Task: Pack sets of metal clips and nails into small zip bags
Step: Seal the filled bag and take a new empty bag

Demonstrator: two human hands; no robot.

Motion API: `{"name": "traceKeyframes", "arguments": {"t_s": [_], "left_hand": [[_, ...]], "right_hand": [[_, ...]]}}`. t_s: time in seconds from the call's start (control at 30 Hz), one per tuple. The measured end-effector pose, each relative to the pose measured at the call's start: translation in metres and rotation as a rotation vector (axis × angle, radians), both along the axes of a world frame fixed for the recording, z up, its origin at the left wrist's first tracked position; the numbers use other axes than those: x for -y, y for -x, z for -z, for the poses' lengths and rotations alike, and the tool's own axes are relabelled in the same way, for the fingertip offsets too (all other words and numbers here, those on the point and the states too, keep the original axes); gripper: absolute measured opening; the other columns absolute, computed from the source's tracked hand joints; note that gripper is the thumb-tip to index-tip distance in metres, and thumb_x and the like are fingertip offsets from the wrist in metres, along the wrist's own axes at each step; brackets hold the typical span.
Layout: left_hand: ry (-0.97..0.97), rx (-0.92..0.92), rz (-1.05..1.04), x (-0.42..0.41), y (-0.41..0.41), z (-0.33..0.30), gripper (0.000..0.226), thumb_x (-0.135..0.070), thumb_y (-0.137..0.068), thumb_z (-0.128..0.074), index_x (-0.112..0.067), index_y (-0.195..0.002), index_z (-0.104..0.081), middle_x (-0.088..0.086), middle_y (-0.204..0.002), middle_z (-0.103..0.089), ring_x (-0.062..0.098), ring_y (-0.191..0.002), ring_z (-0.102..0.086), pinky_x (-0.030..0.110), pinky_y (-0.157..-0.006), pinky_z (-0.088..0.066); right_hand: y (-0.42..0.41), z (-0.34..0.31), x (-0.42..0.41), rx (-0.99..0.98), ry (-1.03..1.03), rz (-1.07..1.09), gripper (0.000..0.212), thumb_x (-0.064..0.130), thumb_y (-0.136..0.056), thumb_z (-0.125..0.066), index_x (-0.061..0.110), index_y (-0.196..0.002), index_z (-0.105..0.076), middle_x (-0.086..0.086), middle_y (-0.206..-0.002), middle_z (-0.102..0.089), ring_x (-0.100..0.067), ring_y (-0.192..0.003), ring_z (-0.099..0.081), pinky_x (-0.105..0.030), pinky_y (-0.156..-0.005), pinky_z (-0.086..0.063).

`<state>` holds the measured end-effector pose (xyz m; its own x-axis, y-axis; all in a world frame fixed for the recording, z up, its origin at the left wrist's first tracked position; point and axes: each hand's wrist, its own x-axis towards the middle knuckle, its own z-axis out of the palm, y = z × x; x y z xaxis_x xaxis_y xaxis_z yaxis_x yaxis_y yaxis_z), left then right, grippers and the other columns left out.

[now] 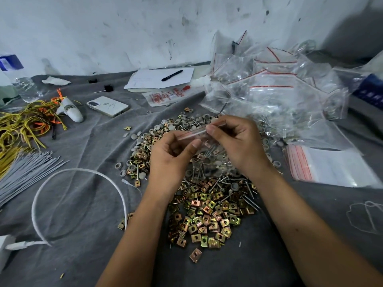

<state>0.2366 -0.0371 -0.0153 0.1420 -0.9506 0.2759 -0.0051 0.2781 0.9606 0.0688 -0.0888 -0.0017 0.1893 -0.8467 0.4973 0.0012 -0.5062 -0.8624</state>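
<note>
My left hand (pixel 174 156) and my right hand (pixel 234 141) both pinch the red-striped top edge of a small clear zip bag (pixel 194 136), held above the pile. Nails and grey caps show through the bag's lower part between my hands. Beneath them a heap of brass-coloured metal clips (pixel 207 216) spreads over the grey cloth, mixed with nails (pixel 248 200) and round grey caps (pixel 136 135).
A mound of filled zip bags (pixel 275 90) lies at the back right, and a stack of flat bags (pixel 323 166) at the right. Grey cable ties (pixel 24 172), yellow ties (pixel 22 123), a white cable (pixel 78 172), a phone (pixel 107 106), paper with a pen (pixel 172 75) and a water bottle (pixel 18 79) lie to the left and behind.
</note>
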Motion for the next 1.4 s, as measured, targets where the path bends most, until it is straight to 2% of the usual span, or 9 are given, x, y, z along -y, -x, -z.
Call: {"name": "traceKeyframes", "arguments": {"t_s": [0.27,0.53,0.63,0.77,0.87,1.1,1.17,1.27,1.4], "left_hand": [[0.01,0.263,-0.059,-0.004,0.012,-0.008,0.015,-0.014,-0.093,-0.076,-0.015,-0.104,-0.066,-0.002,-0.088,-0.079,0.013,-0.076,-0.076,0.022,-0.059,-0.058],[0.07,0.373,-0.194,0.069,0.089,-0.05,0.008,-0.02,-0.094,-0.075,-0.02,-0.092,-0.067,-0.007,-0.077,-0.075,0.003,-0.067,-0.071,0.023,-0.06,-0.058],[0.14,0.599,-0.305,0.127,0.136,-0.072,0.035,-0.026,-0.097,-0.071,-0.013,-0.125,-0.055,0.007,-0.114,-0.07,0.023,-0.103,-0.069,0.043,-0.087,-0.058],[0.228,1.107,-0.057,0.162,0.198,-0.05,0.048,-0.038,-0.106,-0.051,-0.011,-0.145,-0.05,0.016,-0.147,-0.052,0.037,-0.137,-0.044,0.047,-0.108,-0.039],[0.231,1.386,0.111,0.169,0.214,-0.009,0.041,-0.033,-0.108,-0.042,-0.013,-0.142,-0.054,0.019,-0.153,-0.045,0.042,-0.138,-0.044,0.049,-0.111,-0.035],[0.007,1.385,0.196,0.183,0.214,-0.027,0.043,-0.033,-0.107,-0.038,-0.012,-0.142,-0.052,0.019,-0.151,-0.046,0.04,-0.136,-0.046,0.047,-0.11,-0.04],[0.004,1.178,0.102,0.159,0.214,-0.037,0.04,-0.028,-0.105,-0.045,-0.007,-0.136,-0.059,0.019,-0.142,-0.056,0.037,-0.131,-0.05,0.043,-0.106,-0.044],[0.056,0.9,-0.169,0.108,0.212,-0.041,0.024,-0.023,-0.1,-0.052,-0.006,-0.11,-0.066,0.016,-0.11,-0.065,0.034,-0.102,-0.06,0.039,-0.078,-0.046],[-0.147,0.803,-0.077,0.056,0.2,-0.035,0.016,-0.01,-0.088,-0.058,-0.009,-0.073,-0.054,0.004,-0.067,-0.055,0.016,-0.058,-0.049,0.026,-0.048,-0.03]], "right_hand": [[0.002,-0.009,-0.001,0.321,-0.086,0.039,0.005,0.017,-0.091,-0.074,0.018,-0.091,-0.079,-0.004,-0.081,-0.077,-0.016,-0.067,-0.07,-0.026,-0.06,-0.058],[0.075,-0.059,0.078,0.021,-0.058,0.379,0.015,0.026,-0.089,-0.079,0.018,-0.076,-0.077,-0.001,-0.055,-0.066,-0.01,-0.045,-0.055,-0.023,-0.049,-0.042],[0.116,-0.073,0.133,0.005,-0.194,0.52,0.014,0.023,-0.09,-0.075,0.014,-0.08,-0.075,-0.001,-0.057,-0.066,-0.013,-0.048,-0.055,-0.024,-0.049,-0.04],[0.178,-0.054,0.162,-0.298,-0.433,0.705,0.039,0.031,-0.087,-0.079,0.015,-0.12,-0.064,-0.009,-0.109,-0.071,-0.021,-0.087,-0.069,-0.032,-0.073,-0.056],[0.213,-0.04,0.133,-0.515,-0.318,0.84,0.02,0.026,-0.086,-0.08,0.018,-0.102,-0.07,-0.003,-0.103,-0.073,-0.021,-0.096,-0.07,-0.029,-0.08,-0.054],[0.213,-0.036,0.016,-1.101,-0.491,0.228,0.043,0.053,-0.087,-0.074,0.016,-0.066,-0.07,0.001,-0.057,-0.07,-0.009,-0.047,-0.064,-0.023,-0.042,-0.047],[0.203,-0.029,0.006,-1.353,-0.517,0.281,0.045,0.065,-0.078,-0.077,0.021,-0.077,-0.07,0.001,-0.07,-0.072,-0.013,-0.064,-0.067,-0.029,-0.056,-0.052],[0.199,-0.016,0.0,-1.306,-0.382,0.437,0.053,0.067,-0.068,-0.082,0.031,-0.101,-0.059,0.006,-0.097,-0.067,-0.02,-0.089,-0.061,-0.038,-0.083,-0.053],[0.212,-0.006,-0.003,-1.173,-0.424,0.392,0.086,0.066,-0.061,-0.088,0.032,-0.133,-0.056,0.017,-0.086,-0.052,-0.015,-0.089,-0.057,-0.031,-0.076,-0.045]]}}
